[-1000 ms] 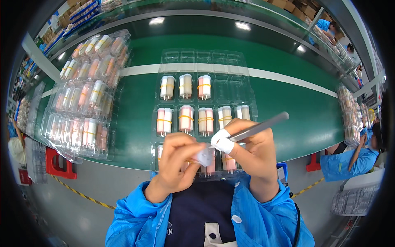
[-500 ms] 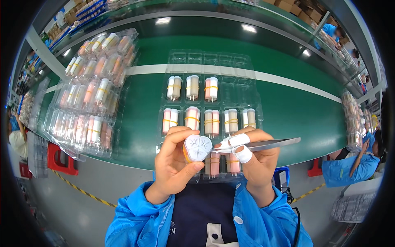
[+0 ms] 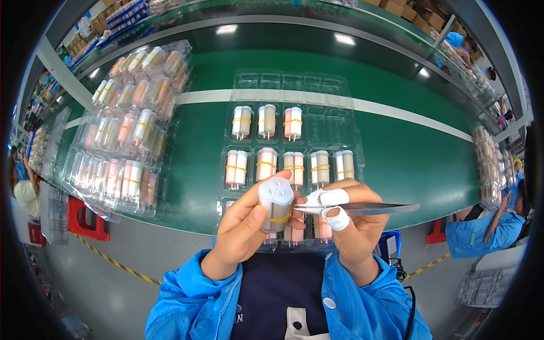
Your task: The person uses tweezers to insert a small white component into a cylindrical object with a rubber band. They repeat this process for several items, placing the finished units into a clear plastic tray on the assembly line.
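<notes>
My left hand [image 3: 241, 231] is closed around a bundle of grey tubes [image 3: 276, 211], which a yellow rubber band ties together. The bundle's pale capped end tilts up, showing three rounded sections with small marks at their centres. White wrappings cover fingertips of my right hand [image 3: 360, 232], which pinches metal tweezers [image 3: 382, 208]. The tweezers' tips point left, close beside the bundle; whether they touch it I cannot tell. Below and beyond my hands lies a clear plastic tray [image 3: 328, 123] with rows of banded tube bundles [image 3: 266, 122] in white, grey and pink. My hands hide part of its near rows.
Stacked clear trays of tube bundles [image 3: 122, 130] stand at the left of the green worktable [image 3: 195, 141]. More stacked trays [image 3: 486, 164] stand at the far right, near a person in blue [image 3: 481, 229]. A red stool [image 3: 85, 220] is below the table's left edge.
My left hand has tilted the bundle from nearly end-on, so its grey sides and band now show. My right hand keeps the tweezers in nearly the same place.
</notes>
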Motion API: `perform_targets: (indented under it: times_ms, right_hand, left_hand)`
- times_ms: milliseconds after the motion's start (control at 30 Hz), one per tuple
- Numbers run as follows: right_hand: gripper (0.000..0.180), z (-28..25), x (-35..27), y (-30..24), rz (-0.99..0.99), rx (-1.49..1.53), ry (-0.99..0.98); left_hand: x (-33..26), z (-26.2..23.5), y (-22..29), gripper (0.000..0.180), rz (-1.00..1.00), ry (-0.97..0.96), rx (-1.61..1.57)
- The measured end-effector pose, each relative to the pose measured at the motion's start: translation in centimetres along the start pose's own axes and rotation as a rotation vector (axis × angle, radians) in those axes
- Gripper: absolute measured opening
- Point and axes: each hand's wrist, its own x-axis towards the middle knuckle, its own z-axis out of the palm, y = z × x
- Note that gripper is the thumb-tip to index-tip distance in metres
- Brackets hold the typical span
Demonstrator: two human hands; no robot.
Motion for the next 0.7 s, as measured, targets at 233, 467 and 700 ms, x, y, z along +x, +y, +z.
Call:
perform_targets:
  times_ms: [233, 467, 700]
  right_hand:
    - [0.016, 0.2, 0.1, -0.2, 0.027, 0.011, -0.028]
    - [0.017, 0.1, -0.1, 0.3, -0.007, -0.014, -0.007]
    - [0.018, -0.7, -0.5, 1.2, -0.110, -0.202, 0.035]
  left_hand:
    - [0.1, -0.1, 0.3, 0.064, -0.080, -0.039, -0.094]
    - [0.1, 0.0, -0.2, 0.054, -0.003, -0.003, -0.077]
    - [0.0, 0.6, -1.4, 0.060, 0.269, 0.175, 0.241]
